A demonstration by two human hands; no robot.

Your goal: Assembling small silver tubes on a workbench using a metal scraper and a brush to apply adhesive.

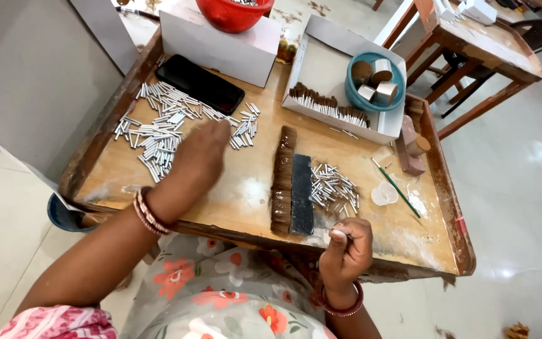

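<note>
**Left hand in the tube pile, right hand pinched at the table's near edge**

While your left hand [197,157] reaches flat over the big pile of silver tubes [158,129] at the left of the frame, its fingers lie on the pile's right fringe — whether they have closed on a tube, you cannot tell from here. Your right hand [346,250] sits at the lower centre, fingers curled tight, pinching something small and pale at the thumb tip; what it is stays too small to name.

Between the hands lie a brown bristle strip [282,179] and a dark block [302,194] touching it, with a smaller tube heap [334,188] just to the right. A black phone [201,83] rests above the big pile.

Risks, as they look now: a sweeping left palm could roll tubes toward the table [252,216] rim or against the phone. The right hand hovers at the near edge — a loosened pinch would likely drop the piece into your lap. An elbow nudge could skew the bristle strip.
</note>
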